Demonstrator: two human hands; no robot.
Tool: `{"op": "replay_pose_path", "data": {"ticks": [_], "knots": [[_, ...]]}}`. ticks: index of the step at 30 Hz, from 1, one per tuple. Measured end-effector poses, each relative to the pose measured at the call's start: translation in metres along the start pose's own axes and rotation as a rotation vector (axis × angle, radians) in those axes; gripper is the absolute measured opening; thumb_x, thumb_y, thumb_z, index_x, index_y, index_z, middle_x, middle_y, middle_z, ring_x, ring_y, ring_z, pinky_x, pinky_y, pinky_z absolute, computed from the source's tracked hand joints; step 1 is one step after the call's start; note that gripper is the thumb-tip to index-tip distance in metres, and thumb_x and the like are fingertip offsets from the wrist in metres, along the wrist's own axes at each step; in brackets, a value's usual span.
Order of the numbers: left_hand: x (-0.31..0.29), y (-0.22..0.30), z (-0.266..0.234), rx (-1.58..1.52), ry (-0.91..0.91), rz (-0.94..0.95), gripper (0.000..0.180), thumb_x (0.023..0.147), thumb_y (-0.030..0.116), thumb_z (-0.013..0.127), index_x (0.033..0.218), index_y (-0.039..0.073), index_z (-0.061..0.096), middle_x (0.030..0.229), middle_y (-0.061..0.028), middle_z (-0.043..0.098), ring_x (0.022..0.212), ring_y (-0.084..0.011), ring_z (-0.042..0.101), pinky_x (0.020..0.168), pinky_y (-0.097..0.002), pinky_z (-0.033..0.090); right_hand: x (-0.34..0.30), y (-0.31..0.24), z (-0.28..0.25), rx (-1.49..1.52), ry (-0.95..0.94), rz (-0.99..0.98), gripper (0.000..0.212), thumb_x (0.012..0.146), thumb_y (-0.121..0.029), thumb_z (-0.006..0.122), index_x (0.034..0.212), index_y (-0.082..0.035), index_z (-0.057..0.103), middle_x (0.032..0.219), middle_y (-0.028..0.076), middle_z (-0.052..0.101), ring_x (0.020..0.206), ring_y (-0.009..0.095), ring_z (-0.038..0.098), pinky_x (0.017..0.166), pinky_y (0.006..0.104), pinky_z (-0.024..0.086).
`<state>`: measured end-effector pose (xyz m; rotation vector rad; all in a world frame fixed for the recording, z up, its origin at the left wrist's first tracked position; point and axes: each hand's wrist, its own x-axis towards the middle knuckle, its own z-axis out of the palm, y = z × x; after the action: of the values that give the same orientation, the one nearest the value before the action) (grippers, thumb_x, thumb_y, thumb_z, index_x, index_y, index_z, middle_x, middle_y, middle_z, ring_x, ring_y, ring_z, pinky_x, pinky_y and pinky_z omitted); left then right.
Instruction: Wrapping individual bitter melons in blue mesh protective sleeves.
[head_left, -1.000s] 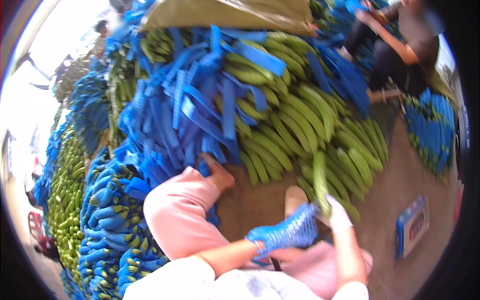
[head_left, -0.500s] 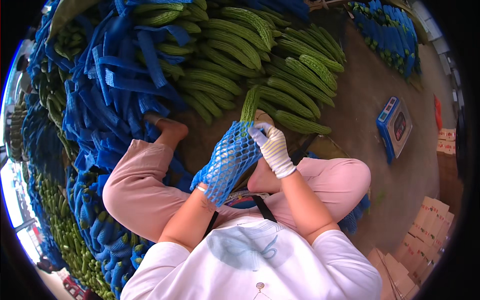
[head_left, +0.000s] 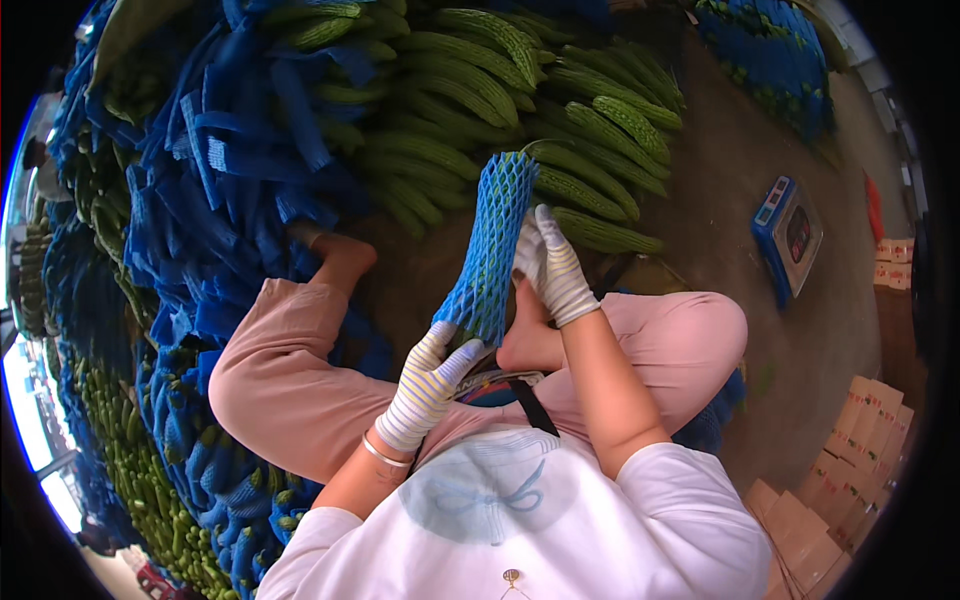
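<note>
A bitter melon in a blue foam net sleeve (head_left: 492,240) stands out in front of me, tilted slightly right at its far end. The netting covers nearly its whole length, with green showing through the mesh. My left hand (head_left: 425,385), in a striped white glove, closes around the near end. Just right of the sleeve is my right hand (head_left: 550,265), gloved alike, its fingers apart and pointing away from me; whether it touches the netting is hard to tell. Bare bitter melons (head_left: 590,150) lie in rows beyond my hands.
Loose blue net sleeves (head_left: 230,150) are heaped at the left. Sleeved melons (head_left: 215,490) lie nearer on that side, and more (head_left: 765,60) at the far right. A blue digital scale (head_left: 790,240) stands on the floor at right, with cardboard boxes (head_left: 850,450) nearby.
The net, earlier around my left hand and forearm, now covers the melon. My left hand has come out of it and holds the near end. My right hand has left the net's edge.
</note>
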<state>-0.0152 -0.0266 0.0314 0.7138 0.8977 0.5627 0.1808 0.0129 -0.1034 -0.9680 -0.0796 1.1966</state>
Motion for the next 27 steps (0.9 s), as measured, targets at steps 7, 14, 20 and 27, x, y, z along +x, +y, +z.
{"op": "replay_pose_path", "data": {"ticks": [7,14,20,27], "knots": [[0.009,0.028,-0.008,0.064,-0.236,0.226,0.052,0.094,0.036,0.05,0.128,-0.003,0.044,0.123,-0.0216,0.055,0.109,-0.034,0.057,0.096,-0.0451,0.044,-0.102,-0.174,0.001,0.243,-0.285,0.044,0.065,0.078,-0.035,0.069,0.125,0.002,0.044,0.099,0.016,0.06,0.079,0.025,0.063,0.07,0.0382,0.055],[0.026,0.042,-0.02,0.069,-0.059,0.334,0.043,0.096,0.023,0.046,0.13,-0.003,0.043,0.122,-0.0181,0.056,0.112,-0.0282,0.056,0.097,-0.0405,0.044,-0.201,-0.307,-0.12,-0.923,0.351,-0.469,0.056,0.078,-0.022,0.07,0.124,0.001,0.047,0.104,0.009,0.061,0.091,0.014,0.059,0.083,0.0273,0.047],[0.034,0.034,-0.013,0.196,-0.034,0.42,0.041,0.097,0.02,0.043,0.13,-0.005,0.043,0.124,-0.02,0.054,0.113,-0.0284,0.055,0.099,-0.0406,0.043,-0.181,-0.185,-0.251,-1.746,0.437,0.031,0.068,0.067,-0.019,0.072,0.128,-0.006,0.045,0.127,0.018,0.051,0.116,0.034,0.05,0.098,0.0364,0.04],[0.028,0.038,-0.025,0.275,0.054,0.425,0.04,0.096,0.019,0.047,0.127,-0.005,0.046,0.122,-0.0184,0.055,0.11,-0.0267,0.057,0.094,-0.037,0.047,-0.119,-0.056,-0.293,-2.164,0.239,-0.016,0.054,0.072,-0.017,0.065,0.122,-0.011,0.049,0.119,0.011,0.054,0.112,0.028,0.05,0.096,0.0407,0.038]]}}
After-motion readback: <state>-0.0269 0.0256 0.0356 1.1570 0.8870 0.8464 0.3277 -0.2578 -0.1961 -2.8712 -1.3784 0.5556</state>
